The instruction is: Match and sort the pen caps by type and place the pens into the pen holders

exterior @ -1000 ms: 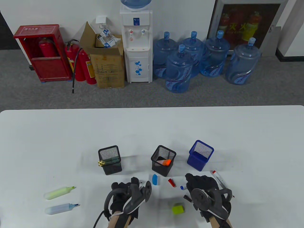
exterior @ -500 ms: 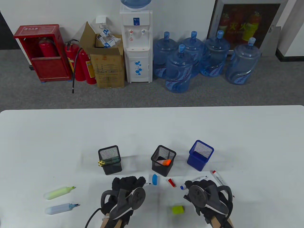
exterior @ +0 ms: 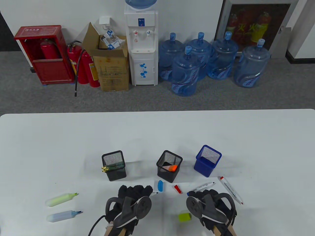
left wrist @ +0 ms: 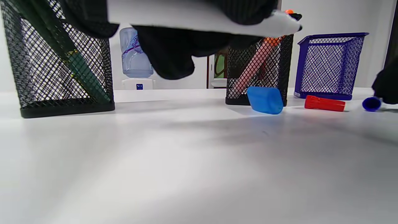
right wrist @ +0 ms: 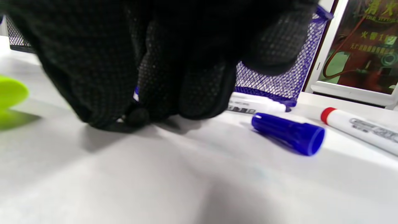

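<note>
My left hand (exterior: 136, 191) grips a white marker (left wrist: 199, 18) whose black tip (exterior: 155, 193) points right, uncapped. My right hand (exterior: 200, 196) is curled down on the table, its fingertips (right wrist: 161, 93) pinching a small black cap (right wrist: 136, 116). Beside it lie a small blue cap (right wrist: 289, 133), a white pen (exterior: 203, 187) and a red-ended marker (exterior: 231, 190). A blue highlighter cap (exterior: 160, 185), a red cap (exterior: 178, 189) and a green cap (exterior: 184, 216) lie between the hands. Behind stand two black mesh holders (exterior: 114, 166) (exterior: 169, 169) and a blue one (exterior: 207, 161).
A green highlighter (exterior: 61, 199) and a blue highlighter (exterior: 62, 215) lie uncapped at the near left. The left holder has green pens, the middle one an orange highlighter. Beyond the table's far edge (exterior: 157, 111) are water bottles and boxes on the floor.
The left hand has rolled over and swung its marker tip out to the right. The right hand has drawn back and left over the black cap, uncovering the white pen.
</note>
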### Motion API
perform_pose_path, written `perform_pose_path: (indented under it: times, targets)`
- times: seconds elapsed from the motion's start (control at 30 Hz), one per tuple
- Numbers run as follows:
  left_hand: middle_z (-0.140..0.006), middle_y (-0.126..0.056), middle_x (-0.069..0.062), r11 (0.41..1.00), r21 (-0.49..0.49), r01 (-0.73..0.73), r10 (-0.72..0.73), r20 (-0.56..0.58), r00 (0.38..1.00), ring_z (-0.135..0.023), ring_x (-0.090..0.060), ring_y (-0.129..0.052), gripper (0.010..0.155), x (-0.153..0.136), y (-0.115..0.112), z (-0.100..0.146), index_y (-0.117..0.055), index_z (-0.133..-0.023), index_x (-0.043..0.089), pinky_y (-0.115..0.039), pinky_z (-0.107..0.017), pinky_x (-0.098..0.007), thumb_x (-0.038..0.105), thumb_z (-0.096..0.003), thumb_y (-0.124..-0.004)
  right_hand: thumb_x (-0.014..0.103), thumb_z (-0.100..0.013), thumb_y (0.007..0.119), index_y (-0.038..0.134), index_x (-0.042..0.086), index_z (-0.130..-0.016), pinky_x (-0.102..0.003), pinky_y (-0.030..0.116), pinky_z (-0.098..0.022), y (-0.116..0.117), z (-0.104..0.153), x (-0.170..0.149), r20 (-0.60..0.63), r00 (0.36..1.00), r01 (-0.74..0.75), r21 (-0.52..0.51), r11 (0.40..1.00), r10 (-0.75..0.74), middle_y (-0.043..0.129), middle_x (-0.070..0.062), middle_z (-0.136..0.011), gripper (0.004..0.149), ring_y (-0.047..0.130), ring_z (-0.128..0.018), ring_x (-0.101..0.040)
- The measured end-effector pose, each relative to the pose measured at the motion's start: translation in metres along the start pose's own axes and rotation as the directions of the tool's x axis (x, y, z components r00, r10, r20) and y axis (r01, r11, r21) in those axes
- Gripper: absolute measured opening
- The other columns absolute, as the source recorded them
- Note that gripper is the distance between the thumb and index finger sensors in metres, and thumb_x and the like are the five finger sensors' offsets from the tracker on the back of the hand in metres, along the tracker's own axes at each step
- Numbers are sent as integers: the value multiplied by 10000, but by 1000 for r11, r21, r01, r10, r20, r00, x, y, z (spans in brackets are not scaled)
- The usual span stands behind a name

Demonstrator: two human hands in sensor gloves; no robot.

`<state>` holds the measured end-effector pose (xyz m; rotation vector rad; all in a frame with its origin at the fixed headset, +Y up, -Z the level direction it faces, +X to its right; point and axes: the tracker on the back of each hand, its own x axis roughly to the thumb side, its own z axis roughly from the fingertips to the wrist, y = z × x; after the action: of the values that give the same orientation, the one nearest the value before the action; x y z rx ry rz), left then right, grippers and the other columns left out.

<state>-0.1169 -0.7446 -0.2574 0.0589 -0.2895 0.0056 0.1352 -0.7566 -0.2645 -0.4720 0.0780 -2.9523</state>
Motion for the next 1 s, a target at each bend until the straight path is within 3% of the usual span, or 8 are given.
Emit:
perform_pose_path:
  times: [0.4,0.73,0.87,1.0]
  targets:
    - [-940,-811,52,1000,6,-12,11,24,1000,-747,-236,-973,554,1,0,0,-653,-988,385,-659,-716,-642,312,-439,-648,424,-276,951,841,201,-867,-423,903,-533,-7,2,-4,-1,999,33,-52,998,-33,1042,88,-701,641,1072,-552,-113]
    - [-942,-802,54,997,53,-51,47,82,996,-727,-226,-966,554,18,5,2,-649,-990,387,-679,-702,-615,315,-441,-641,298,-419,720,655,221,-1007,-534,788,-670,-23,7,11,83,988,139,-159,978,-127,909,45,-883,596,955,-732,-197]
    - [-941,-803,55,996,65,-63,55,111,992,-724,-223,-965,555,28,6,3,-651,-991,388,-682,-699,-610,315,-441,-640,293,-427,681,637,211,-1010,-475,898,-604,-30,7,25,120,980,178,-180,967,-158,885,25,-874,591,997,-724,-194]
    - [-940,-805,56,996,68,-65,56,130,990,-720,-222,-966,553,36,6,4,-656,-989,389,-683,-700,-607,318,-441,-640,295,-423,726,632,194,-1012,-439,950,-553,-32,7,30,139,960,263,-147,954,-243,864,-8,-877,605,1040,-678,-176]
